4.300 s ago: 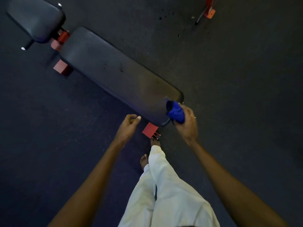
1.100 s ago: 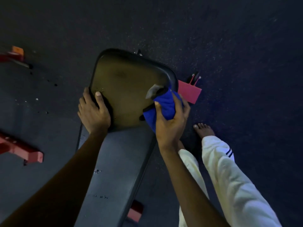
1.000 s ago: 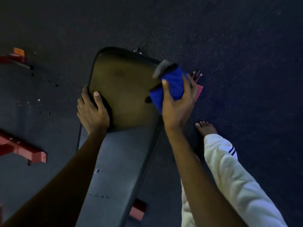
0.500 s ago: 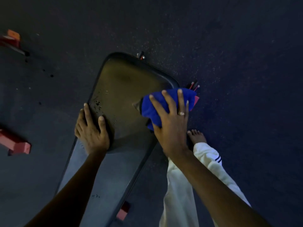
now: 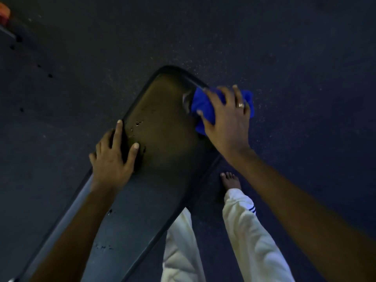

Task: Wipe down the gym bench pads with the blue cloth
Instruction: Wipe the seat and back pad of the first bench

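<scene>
— From the head camera, what is around the bench pad (image 5: 162, 139), and does anything block it?

— The dark bench pad runs from the lower left up to a rounded end near the middle, over a dark speckled floor (image 5: 284, 47). A few droplets (image 5: 138, 124) sit on the pad near its left edge, and there is a small pale scuffed patch (image 5: 186, 100) near its right edge. Right of the pad a bare foot (image 5: 231, 180) stands on the floor below white trouser legs (image 5: 244, 231); one leg passes under the pad's right edge. Far off to the pad's upper left, an orange-red piece (image 5: 4, 10) shows at the corner; I cannot tell what it is. Both forearms cross the lower part of the pad and hide part of it.

— And the left hand (image 5: 112, 159)?

— It rests on the pad's left edge, thumb on the top surface, index finger straight along the rim. Its grip is apart and holds nothing.

— Where is the blue cloth (image 5: 205, 110)?

— It is bunched at the pad's right edge, close to the rounded end, just beside the pale patch. The right hand (image 5: 225, 123), with a ring (image 5: 241, 105) on one finger, lies on top of it. Its fingers curl over the bunch and its thumb is on the pad side, so the grip is clamped on the cloth. Blue shows beyond the fingertips and past the ring side, overhanging the pad's edge.
</scene>
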Demonstrator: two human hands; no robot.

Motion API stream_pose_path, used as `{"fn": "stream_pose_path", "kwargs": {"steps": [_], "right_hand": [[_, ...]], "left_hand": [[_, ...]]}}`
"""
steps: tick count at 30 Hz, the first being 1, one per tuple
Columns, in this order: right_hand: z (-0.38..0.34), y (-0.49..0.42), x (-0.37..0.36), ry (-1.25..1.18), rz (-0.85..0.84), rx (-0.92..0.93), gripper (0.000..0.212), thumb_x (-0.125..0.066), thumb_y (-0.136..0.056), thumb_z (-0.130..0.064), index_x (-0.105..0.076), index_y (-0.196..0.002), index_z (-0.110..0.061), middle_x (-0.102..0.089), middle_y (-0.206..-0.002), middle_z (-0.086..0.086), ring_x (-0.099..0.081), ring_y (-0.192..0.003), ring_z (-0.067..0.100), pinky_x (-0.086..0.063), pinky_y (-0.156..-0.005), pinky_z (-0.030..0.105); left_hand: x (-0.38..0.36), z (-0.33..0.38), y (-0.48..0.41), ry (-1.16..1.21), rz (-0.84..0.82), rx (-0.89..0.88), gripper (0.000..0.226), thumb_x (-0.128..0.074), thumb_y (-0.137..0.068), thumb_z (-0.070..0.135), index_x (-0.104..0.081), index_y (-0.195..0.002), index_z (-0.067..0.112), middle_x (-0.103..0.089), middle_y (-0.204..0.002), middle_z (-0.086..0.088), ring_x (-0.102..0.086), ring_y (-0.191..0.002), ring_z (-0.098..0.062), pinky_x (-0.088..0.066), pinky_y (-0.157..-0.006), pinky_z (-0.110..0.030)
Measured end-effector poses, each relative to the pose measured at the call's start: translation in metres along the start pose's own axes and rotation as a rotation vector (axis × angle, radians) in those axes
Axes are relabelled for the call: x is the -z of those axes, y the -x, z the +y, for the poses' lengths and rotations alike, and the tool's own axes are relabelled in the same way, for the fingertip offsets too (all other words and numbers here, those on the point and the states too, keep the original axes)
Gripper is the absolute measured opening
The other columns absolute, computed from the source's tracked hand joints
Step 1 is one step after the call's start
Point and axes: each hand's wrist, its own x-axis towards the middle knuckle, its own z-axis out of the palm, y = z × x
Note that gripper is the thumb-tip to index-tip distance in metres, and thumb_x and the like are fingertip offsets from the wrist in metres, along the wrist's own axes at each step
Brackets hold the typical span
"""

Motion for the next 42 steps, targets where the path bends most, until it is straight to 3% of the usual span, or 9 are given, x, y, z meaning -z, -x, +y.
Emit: {"fn": "stream_pose_path", "kwargs": {"steps": [2,7,11,15,20,25,31,37,42], "right_hand": [[-0.034,-0.029,0.000,-0.026,-0.020,-0.016,0.056,-0.055,-0.099,-0.048,-0.040,-0.151,-0.031,-0.036,-0.156,0.006,-0.020,-0.152,0.038,-0.026,-0.116,0.067],[-0.107,-0.028,-0.026,0.111,-0.128,0.279,0.066,-0.062,-0.093,-0.049,-0.037,-0.152,-0.034,-0.032,-0.160,0.005,-0.011,-0.154,0.037,-0.011,-0.120,0.066],[-0.097,-0.043,-0.020,0.191,-0.053,0.304,0.057,-0.056,-0.094,-0.054,-0.046,-0.147,-0.035,-0.042,-0.154,0.002,-0.022,-0.152,0.033,-0.021,-0.119,0.063],[-0.141,-0.052,-0.035,0.132,-0.006,0.036,0.055,-0.056,-0.092,-0.056,-0.052,-0.141,-0.031,-0.042,-0.153,0.001,-0.019,-0.153,0.034,-0.015,-0.119,0.067],[-0.162,-0.054,-0.039,0.272,-0.161,0.339,0.056,-0.057,-0.088,-0.060,-0.056,-0.137,-0.033,-0.049,-0.146,-0.001,-0.026,-0.150,0.031,-0.014,-0.119,0.064],[-0.154,-0.082,-0.033,0.266,-0.020,0.050,0.057,-0.057,-0.086,-0.062,-0.059,-0.132,-0.028,-0.050,-0.144,0.001,-0.029,-0.148,0.034,-0.025,-0.114,0.067],[-0.170,-0.021,-0.050,0.278,-0.196,0.410,0.058,-0.054,-0.089,-0.060,-0.057,-0.139,-0.030,-0.050,-0.148,0.000,-0.025,-0.150,0.035,-0.013,-0.118,0.068],[-0.176,-0.046,-0.051,0.240,-0.016,0.008,0.060,-0.055,-0.088,-0.065,-0.057,-0.137,-0.030,-0.047,-0.150,0.000,-0.018,-0.153,0.032,-0.011,-0.118,0.070],[-0.183,0.017,-0.060,0.278,-0.121,0.226,0.066,-0.049,-0.094,-0.066,-0.042,-0.151,-0.034,-0.038,-0.159,-0.001,-0.014,-0.155,0.031,-0.014,-0.119,0.065]], "left_hand": [[0.007,-0.022,0.001,0.011,-0.048,-0.014,0.079,-0.027,-0.096,0.070,-0.009,-0.163,0.034,-0.047,-0.143,-0.019,-0.043,-0.130,-0.042,-0.031,-0.105,-0.065],[-0.001,-0.048,0.008,0.109,-0.049,0.009,0.080,-0.027,-0.097,0.072,-0.024,-0.161,0.025,-0.057,-0.122,-0.019,-0.055,-0.111,-0.040,-0.047,-0.090,-0.056],[-0.006,-0.047,0.009,0.119,-0.003,0.016,0.074,-0.032,-0.100,0.067,-0.035,-0.157,0.019,-0.060,-0.114,-0.015,-0.057,-0.102,-0.035,-0.049,-0.083,-0.049],[-0.005,-0.054,0.006,0.122,-0.056,-0.023,0.075,-0.030,-0.100,0.069,-0.034,-0.156,0.018,-0.060,-0.115,-0.016,-0.059,-0.102,-0.033,-0.051,-0.085,-0.049],[0.001,-0.060,0.016,0.278,-0.083,0.028,0.073,-0.032,-0.101,0.065,-0.036,-0.155,0.016,-0.056,-0.132,-0.016,-0.056,-0.116,-0.035,-0.049,-0.094,-0.051],[-0.002,-0.082,0.037,0.150,-0.116,-0.028,0.073,-0.029,-0.103,0.059,-0.026,-0.160,0.014,-0.055,-0.136,-0.022,-0.058,-0.116,-0.040,-0.046,-0.096,-0.056],[0.000,-0.079,0.035,0.149,-0.149,-0.016,0.072,-0.031,-0.103,0.057,-0.031,-0.157,0.010,-0.057,-0.136,-0.023,-0.058,-0.116,-0.041,-0.046,-0.095,-0.056],[-0.004,-0.080,0.034,0.170,-0.123,-0.017,0.072,-0.032,-0.102,0.056,-0.030,-0.157,0.010,-0.056,-0.136,-0.023,-0.057,-0.118,-0.042,-0.045,-0.097,-0.057],[-0.005,-0.080,0.035,0.197,-0.102,-0.007,0.074,-0.029,-0.102,0.058,-0.029,-0.158,0.011,-0.055,-0.138,-0.023,-0.055,-0.121,-0.042,-0.044,-0.098,-0.058]]}}
